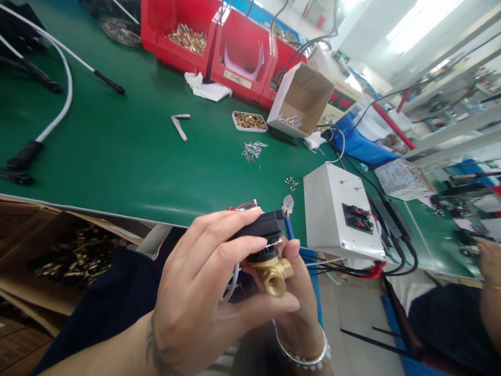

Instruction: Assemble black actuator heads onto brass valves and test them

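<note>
A brass valve with a black actuator housing (274, 278) is held up between both hands, in front of the bench edge. My left hand (207, 261) wraps it from the left, with fingers over the black top and the thumb below the brass body. From behind and to the right, my right hand (303, 292) grips the same valve, its fingers partly hidden. A small metal clip (274, 243) shows under the black housing, near my left fingertip. Just beyond lie blue-handled pliers (288, 206) and a few small screws (291, 183).
Red bins (240, 60) with brass parts line the back of the green bench (129, 151). A cardboard box (303, 94), a tray of brass pieces (249, 121) and loose metal pins (253, 150) lie nearer. A white switch box (332, 209) stands right; another person's arm (491, 263) shows far right.
</note>
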Available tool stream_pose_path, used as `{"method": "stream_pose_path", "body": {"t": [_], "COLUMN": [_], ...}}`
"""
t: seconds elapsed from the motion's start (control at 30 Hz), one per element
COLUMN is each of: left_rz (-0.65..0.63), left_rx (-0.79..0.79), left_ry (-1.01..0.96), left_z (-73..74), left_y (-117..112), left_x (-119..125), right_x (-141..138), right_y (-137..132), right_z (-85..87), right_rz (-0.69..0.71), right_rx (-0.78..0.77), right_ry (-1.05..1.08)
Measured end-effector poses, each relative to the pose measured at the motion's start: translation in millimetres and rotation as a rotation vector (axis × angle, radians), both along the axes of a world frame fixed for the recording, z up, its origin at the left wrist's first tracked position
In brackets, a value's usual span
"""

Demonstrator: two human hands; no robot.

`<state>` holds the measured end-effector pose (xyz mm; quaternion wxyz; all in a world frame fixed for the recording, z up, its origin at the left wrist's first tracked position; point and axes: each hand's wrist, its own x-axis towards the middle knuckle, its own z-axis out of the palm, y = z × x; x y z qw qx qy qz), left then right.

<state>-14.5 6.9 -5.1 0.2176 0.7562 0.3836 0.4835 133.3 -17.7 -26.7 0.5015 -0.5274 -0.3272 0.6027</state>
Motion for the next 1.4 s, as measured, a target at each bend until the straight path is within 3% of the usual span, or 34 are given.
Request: {"method": "stream_pose_path", "body": {"t": [0.2, 0.43, 0.73, 0.9, 1.1, 1.17, 1.23, 1.4], "left_rz": [-0.002, -0.026, 0.071, -0.015, -0.325, -0.398, -0.356, 0.083], "left_rx": [-0.031, -0.036, 0.034, -0.211, -0.580, -0.639, -0.606, -0.178], "left_ry": [0.019, -0.008, 0.057, 0.107, 0.005, -0.065, -0.116, -0.009], "left_z": [0.9, -1.2, -17.4, -28.7, -33.4, -34.7, -38.9, -59.6], "left_y": [-1.8, -1.0, 11.7, 31.2, 54.5, 56.5, 54.4, 41.3], "left_x": [0.1, 1.6, 2.1, -7.8, -30.3, -30.9, -24.7, 3.5], "right_x": [-4.0, -4.1, 10.7, 16.3, 18.3, 21.5, 26.9, 45.4], "right_y": [0.2, -0.8, 9.0, 24.8, 44.7, 51.1, 56.5, 51.1], "right_z": [1.8, 3.3, 3.7, -5.3, -3.4, 0.6, 4.8, 14.6], "right_rz": [-0.029, -0.049, -0.130, -0.045, 0.095, 0.109, 0.047, -0.196], "right_rx": [-0.073, -0.045, 0.035, 0.086, 0.117, 0.133, 0.188, 0.282], "right_ry": [0.210, 0.181, 0.134, 0.075, 0.041, -0.061, -0.306, -0.981]}}
